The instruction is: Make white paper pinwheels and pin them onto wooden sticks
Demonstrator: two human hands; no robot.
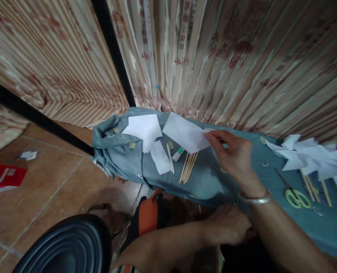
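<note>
My right hand [232,155], with a silver bangle on the wrist, pinches the edge of a white paper sheet [185,134] above a table under a blue cloth [208,182]. Just under the sheet lies a bundle of thin wooden sticks [188,167]. A glue stick [178,153], a white pen [170,158], a small paper slip [160,157] and a folded white paper [144,131] lie to its left. My left hand [228,227] is curled at the table's near edge; what it holds, if anything, is hidden.
White paper pinwheels [313,157] on sticks, loose sticks [324,189] and green-handled scissors [296,197] lie on the right. A striped curtain [213,57] hangs behind. Below are a black stool [68,246], an orange bag [148,214] and red paper [3,174] on the tiled floor.
</note>
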